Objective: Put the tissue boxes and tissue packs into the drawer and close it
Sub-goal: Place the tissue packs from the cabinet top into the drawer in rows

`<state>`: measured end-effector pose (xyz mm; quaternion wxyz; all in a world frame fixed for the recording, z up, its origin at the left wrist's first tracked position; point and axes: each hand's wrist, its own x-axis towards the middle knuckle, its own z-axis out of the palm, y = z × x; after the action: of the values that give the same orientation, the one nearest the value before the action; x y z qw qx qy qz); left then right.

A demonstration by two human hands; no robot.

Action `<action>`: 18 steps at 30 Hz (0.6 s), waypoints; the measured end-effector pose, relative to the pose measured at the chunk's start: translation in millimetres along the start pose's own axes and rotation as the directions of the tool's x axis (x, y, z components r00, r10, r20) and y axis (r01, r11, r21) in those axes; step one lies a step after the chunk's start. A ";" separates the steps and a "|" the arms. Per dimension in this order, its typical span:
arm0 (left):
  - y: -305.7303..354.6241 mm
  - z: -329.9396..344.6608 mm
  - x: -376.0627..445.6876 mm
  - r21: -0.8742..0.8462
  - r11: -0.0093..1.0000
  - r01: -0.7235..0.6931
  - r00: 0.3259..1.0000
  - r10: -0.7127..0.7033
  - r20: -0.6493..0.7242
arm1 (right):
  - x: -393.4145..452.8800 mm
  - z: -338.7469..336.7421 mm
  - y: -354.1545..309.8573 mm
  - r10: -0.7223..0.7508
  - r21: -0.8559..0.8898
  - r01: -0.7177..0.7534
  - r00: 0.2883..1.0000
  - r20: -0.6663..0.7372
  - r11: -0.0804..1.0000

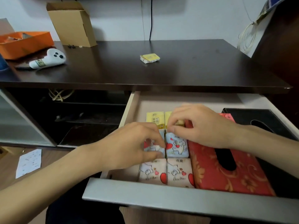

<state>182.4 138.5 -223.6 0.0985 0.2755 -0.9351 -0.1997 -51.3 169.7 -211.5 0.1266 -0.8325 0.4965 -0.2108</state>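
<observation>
The drawer [161,194] is pulled out under the dark tabletop. Inside lie a red patterned tissue box [226,172], a black tissue box [262,120] to its right, and small tissue packs in rows: two yellow [152,118], two blue [177,147], two pink [179,172]. My left hand [129,146] rests over the left blue pack with its fingertips pinched on it. Over the right yellow pack hovers my right hand [199,125], its fingertips touching that pack. One more yellow tissue pack [149,58] lies on the tabletop.
On the tabletop [186,70] stand an open cardboard box [72,25] and an orange tray [24,42] at the left, with a white plush toy [48,59] in front. A sheet of paper [29,162] lies on the floor. Cables hang at the back wall.
</observation>
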 end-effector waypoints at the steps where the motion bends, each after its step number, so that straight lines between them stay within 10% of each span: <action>1: -5.5 -4.9 3.6 -0.025 0.999 0.025 0.999 -0.026 -0.046 | 11.0 -0.8 5.3 0.014 0.000 -0.014 0.998 -0.061 1.000; 8: -50.0 -12.9 40.0 -0.033 0.975 0.221 0.925 -0.220 -0.310 | 139.9 -15.1 52.9 0.187 0.012 -0.197 0.908 -0.374 0.980; 18: -65.8 10.5 44.8 -0.057 0.969 0.239 0.879 -0.241 -0.411 | 282.0 -10.8 117.7 0.470 -0.087 -0.496 0.856 -0.217 0.864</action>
<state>173.5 66.5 -257.9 0.2699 0.4252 -0.8509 -0.1495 -29.6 -134.4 -188.0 0.0693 -0.6638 0.7131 -0.2147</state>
